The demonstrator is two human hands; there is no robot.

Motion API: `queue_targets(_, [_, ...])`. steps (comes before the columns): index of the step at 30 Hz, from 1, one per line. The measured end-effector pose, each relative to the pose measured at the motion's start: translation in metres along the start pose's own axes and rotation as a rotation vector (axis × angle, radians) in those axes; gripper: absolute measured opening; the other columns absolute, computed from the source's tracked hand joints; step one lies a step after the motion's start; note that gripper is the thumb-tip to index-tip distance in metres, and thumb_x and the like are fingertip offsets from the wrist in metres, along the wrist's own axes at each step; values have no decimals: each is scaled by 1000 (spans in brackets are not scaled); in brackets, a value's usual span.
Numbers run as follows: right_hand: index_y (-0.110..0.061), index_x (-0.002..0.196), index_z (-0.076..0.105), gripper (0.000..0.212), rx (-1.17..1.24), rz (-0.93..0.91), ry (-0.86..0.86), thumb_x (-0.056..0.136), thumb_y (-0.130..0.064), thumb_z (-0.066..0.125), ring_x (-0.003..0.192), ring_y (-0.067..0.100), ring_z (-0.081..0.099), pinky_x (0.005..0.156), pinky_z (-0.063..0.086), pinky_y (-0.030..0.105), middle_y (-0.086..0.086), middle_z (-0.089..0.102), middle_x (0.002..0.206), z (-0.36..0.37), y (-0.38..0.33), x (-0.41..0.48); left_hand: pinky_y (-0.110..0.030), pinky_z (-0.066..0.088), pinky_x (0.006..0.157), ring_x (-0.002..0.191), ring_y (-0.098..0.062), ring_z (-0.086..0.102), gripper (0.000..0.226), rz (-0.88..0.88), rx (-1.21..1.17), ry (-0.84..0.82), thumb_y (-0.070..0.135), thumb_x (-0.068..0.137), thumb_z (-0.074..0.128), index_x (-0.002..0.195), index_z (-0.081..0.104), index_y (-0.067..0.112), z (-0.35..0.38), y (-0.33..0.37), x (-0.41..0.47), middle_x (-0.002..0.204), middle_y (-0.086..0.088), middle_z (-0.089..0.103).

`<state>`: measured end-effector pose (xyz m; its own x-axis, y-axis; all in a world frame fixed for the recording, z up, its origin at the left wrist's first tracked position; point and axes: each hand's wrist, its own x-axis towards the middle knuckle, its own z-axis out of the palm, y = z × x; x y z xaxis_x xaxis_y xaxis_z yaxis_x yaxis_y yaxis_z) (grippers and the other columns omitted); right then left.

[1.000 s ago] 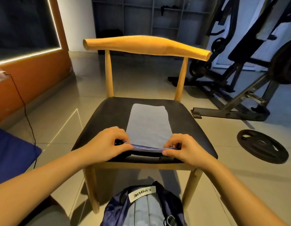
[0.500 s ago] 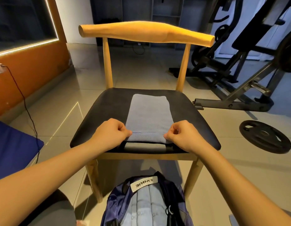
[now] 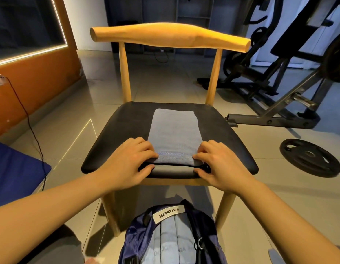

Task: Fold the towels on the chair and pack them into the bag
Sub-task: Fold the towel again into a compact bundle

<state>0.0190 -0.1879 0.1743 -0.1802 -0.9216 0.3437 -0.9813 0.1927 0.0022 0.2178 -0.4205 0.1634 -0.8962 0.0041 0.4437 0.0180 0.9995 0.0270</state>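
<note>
The tiled floor (image 3: 165, 80) fills most of the view. Far beyond the right hand (image 3: 220, 166) stands a dark gym machine (image 3: 279, 77), its top and right side cut off by the frame. An orange wall (image 3: 32, 88) runs well out past the left hand (image 3: 125, 164). Nearer on that side lies a blue pad (image 3: 13, 178), only partly in view.

Both hands rest on the near edge of a wooden chair (image 3: 169, 35) with a black seat (image 3: 127, 130). Its curved backrest stands beyond them. The front legs show only in part, below the wrists.

Below and between the forearms, closer to the person than the hands, a dark blue bag (image 3: 138, 241) stands on the floor. Its lower part is cut off, and a white label reads upside down. A pale blue surface shows in its middle. Whether that is folded cloth inside or the bag's own panel is hard to tell.

A black weight plate (image 3: 310, 157) lies flat on the floor, well out to the right of the right hand.

A grey-blue towel (image 3: 174, 134) lies on the seat, folded into a long strip. It runs from between the hands away toward the backrest. Its near end sits just inside the seat's front edge.

Each hand has its fingers curled onto a near corner of the towel, with the thumb below at the seat's front, so both grip it. The corners themselves are hidden under the fingers.

A thin black cable (image 3: 30, 126) trails across the floor, far left of the left hand.
</note>
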Motion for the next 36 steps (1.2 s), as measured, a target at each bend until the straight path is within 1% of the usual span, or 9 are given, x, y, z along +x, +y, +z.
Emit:
queue_targets(3, [-27,104,71,11,25,41,15,95,-31,66,91,15,49,71,48,34,-7,58,103,2,2,2,-29,51,82,100,-10,57,24,-34,20,19,35,91,69,113,72,27,2,-4,2,109,9,68])
queue_targets(8, [-23,105,66,13,67,99,-52,101,-21,54,92,17,46,76,42,34,-5,57,102,1,1,10,-28,50,88,96,-5,54,12,-184,-97,18,35,98,62,109,66,31,1,0,6,105,13,66])
queue_targets(14, [-20,82,58,24,330,318,-193,104,-24,49,79,17,54,67,43,32,-2,58,80,-7,2,10,-28,57,77,88,-4,62,7,-440,-517,-124,34,100,59,96,63,39,-5,5,8,89,19,65])
queue_targets(18, [-26,95,54,11,339,429,-81,99,-34,60,75,12,58,62,47,26,-7,60,82,-5,1,13,-27,57,71,78,-6,63,7,-531,-535,-32,30,98,64,92,63,35,-1,7,14,79,10,66])
queue_targets(21, [-24,93,58,11,212,360,75,97,-32,66,80,12,52,63,37,24,-9,52,91,-2,-2,12,-21,51,73,85,-2,59,9,-489,-435,71,27,94,70,92,65,34,2,6,19,90,16,63])
queue_targets(25, [-14,88,67,7,-69,110,103,88,-18,72,79,23,53,60,37,31,2,56,90,4,-6,10,-28,53,81,92,-6,58,11,-236,-190,90,25,95,68,102,75,30,4,4,14,100,19,63])
queue_targets(29, [-27,103,60,22,-25,51,28,91,-45,64,87,12,46,72,39,26,-11,53,100,-3,2,-2,-23,47,85,99,-3,54,38,-88,-37,-12,53,93,55,119,72,31,3,-3,6,113,15,65])
queue_targets(31, [-29,107,57,26,41,90,7,90,-44,69,88,9,43,73,35,23,-15,49,101,-2,3,-3,-24,46,89,104,-2,52,49,-99,-19,-51,62,91,48,124,68,32,3,-5,6,117,15,63])
queue_targets(36, [-25,105,61,11,172,170,-52,98,-34,62,91,11,47,75,43,29,-13,50,99,-7,6,7,-24,42,88,102,-3,46,34,-208,-150,-55,57,97,46,113,68,35,1,-3,9,108,22,53])
